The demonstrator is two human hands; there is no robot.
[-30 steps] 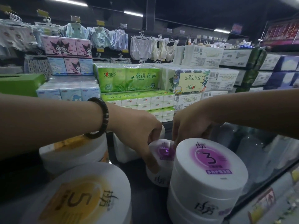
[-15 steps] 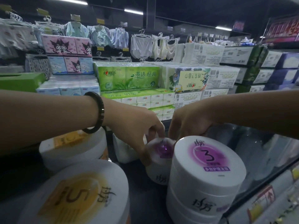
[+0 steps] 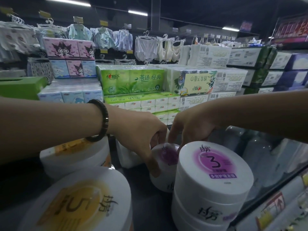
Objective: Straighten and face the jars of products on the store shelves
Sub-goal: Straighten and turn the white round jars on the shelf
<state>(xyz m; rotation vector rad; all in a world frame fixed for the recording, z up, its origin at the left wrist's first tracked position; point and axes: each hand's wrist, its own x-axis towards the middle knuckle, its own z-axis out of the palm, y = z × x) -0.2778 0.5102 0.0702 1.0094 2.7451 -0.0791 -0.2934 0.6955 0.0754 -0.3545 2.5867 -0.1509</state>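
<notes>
left hand [image 3: 140, 130] and right hand [image 3: 191, 127] both grip small white round jar with purple-labelled lid [image 3: 166, 165], just beside stacked white jars marked 3 [image 3: 211, 185]

Front jar [image 3: 215, 165] covers part of the right hand [image 3: 193, 129]; the small jar [image 3: 166, 157] is blurred.

The near right jar [image 3: 215, 165] has a big "3" on its purple lid label. The near left jar [image 3: 80, 205] shows a "5" on yellow. Farther back, a green tissue pack [image 3: 133, 80] reads "茶语.经典". The small jar [image 3: 166, 157] behind the "3" carries purple print too blurred to read.
</notes>
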